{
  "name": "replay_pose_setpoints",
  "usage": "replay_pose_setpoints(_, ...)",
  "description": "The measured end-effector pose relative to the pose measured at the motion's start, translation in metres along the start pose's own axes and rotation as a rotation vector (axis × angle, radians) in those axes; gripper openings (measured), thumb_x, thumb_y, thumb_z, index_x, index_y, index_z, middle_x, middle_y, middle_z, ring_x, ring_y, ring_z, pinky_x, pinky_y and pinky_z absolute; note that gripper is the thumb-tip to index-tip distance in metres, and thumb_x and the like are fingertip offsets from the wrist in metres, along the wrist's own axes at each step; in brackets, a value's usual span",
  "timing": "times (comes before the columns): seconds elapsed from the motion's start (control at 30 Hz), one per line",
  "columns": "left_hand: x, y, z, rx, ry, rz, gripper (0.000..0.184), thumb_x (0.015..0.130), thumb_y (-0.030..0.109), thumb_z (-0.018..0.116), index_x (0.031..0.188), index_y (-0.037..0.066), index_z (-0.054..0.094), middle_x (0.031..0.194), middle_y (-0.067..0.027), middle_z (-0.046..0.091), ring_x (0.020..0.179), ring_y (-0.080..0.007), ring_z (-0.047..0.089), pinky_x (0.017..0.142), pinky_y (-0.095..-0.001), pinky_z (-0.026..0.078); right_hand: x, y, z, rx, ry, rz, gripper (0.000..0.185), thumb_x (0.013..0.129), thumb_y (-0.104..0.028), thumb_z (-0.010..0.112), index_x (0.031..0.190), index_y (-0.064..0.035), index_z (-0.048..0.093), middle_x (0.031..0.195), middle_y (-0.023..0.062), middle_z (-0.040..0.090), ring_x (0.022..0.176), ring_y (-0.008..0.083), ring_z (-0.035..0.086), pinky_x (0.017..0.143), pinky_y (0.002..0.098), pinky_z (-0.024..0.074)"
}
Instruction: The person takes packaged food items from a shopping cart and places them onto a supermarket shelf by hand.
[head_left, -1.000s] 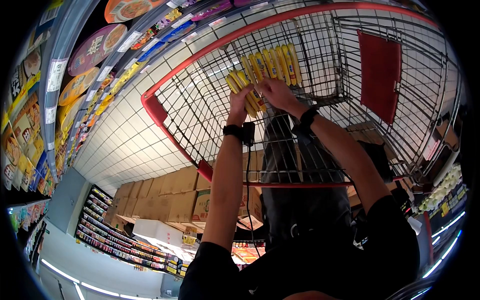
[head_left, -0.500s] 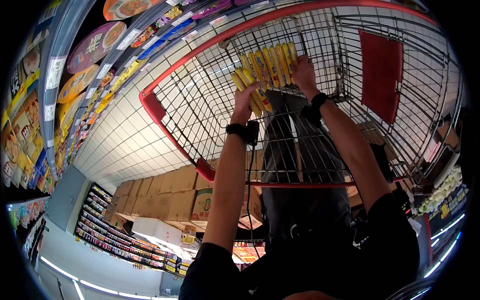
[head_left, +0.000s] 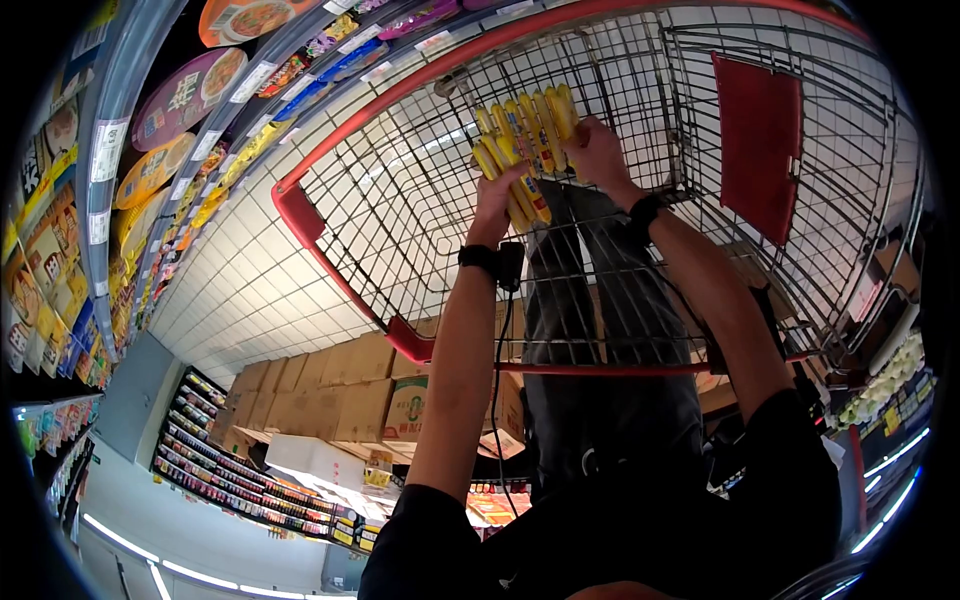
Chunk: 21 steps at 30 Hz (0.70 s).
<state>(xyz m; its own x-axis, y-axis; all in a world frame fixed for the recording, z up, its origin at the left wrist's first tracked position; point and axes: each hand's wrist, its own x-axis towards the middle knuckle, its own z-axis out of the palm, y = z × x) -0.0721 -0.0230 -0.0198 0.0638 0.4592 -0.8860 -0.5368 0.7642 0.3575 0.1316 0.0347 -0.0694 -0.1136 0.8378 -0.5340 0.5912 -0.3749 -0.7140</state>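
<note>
Yellow packets (head_left: 532, 135) sit gathered side by side within the shopping cart's (head_left: 298, 215) outline, toward twelve o'clock, the nearer few out of line. The left hand (head_left: 492, 207), at their seven o'clock, wraps those few; the right hand (head_left: 600, 158), at three, bends its fingers at the row's end; whether they grip, I cannot tell.

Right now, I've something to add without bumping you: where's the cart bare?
Bare mesh shows between right hand and red panel, and between left hand and red corner piece; crowded where both hold the yellow packs.
</note>
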Motion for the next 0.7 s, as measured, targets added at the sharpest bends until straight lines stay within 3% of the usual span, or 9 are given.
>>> replay_pose_setpoints(0.07,0.007,-0.007,-0.002,0.002,0.002,-0.010,0.045,0.082,0.019,0.074,0.118,0.000,0.057,0.099,-0.0077,0.063,0.086,-0.0193,0.064,0.078,-0.0347,0.055,-0.016,-0.033,-0.002,0.030,-0.038,0.047,0.037,0.080,-0.025,0.073,0.099,0.0039,0.060,0.084,0.0138,0.069,0.078,0.0257,0.069,0.071,0.0353,0.0553)
replay_pose_setpoints(0.13,0.013,-0.013,-0.004,0.001,-0.037,0.050,0.052,0.084,0.025,0.072,0.125,-0.001,0.051,0.104,-0.0096,0.061,0.091,-0.0214,0.063,0.076,-0.0409,0.057,-0.024,-0.042,0.007,0.135,-0.151,-0.030,0.036,0.080,-0.024,0.073,0.098,0.0036,0.059,0.084,0.0129,0.069,0.077,0.0238,0.069,0.071,0.0332,0.0557)
replay_pose_setpoints(0.3,0.008,-0.012,-0.002,-0.062,-0.063,0.057,0.051,0.087,0.026,0.069,0.125,-0.001,0.051,0.106,-0.0105,0.062,0.092,-0.0232,0.065,0.075,-0.0395,0.057,-0.033,-0.058,0.008,0.191,-0.242,-0.014,0.031,0.084,-0.023,0.072,0.097,0.0026,0.059,0.084,0.0120,0.069,0.077,0.0185,0.069,0.070,0.0311,0.0555)
replay_pose_setpoints(0.47,0.000,-0.010,0.000,-0.151,-0.095,0.013,0.055,0.089,0.028,0.066,0.132,-0.001,0.048,0.116,-0.0127,0.061,0.104,-0.0248,0.063,0.091,-0.0392,0.052,-0.037,-0.060,0.006,0.285,-0.265,-0.084,0.027,0.087,-0.017,0.070,0.101,0.0021,0.057,0.086,0.0096,0.069,0.078,0.0167,0.070,0.069,0.0293,0.0574)
replay_pose_setpoints(0.7,0.003,-0.018,-0.001,-0.233,-0.174,0.048,0.060,0.090,0.034,0.068,0.135,0.000,0.046,0.120,-0.0116,0.061,0.110,-0.0238,0.061,0.096,-0.0378,0.049,-0.044,-0.069,0.005,0.278,-0.359,-0.099,0.026,0.088,-0.015,0.070,0.102,0.0006,0.055,0.084,0.0072,0.067,0.077,0.0137,0.068,0.070,0.0280,0.0561)
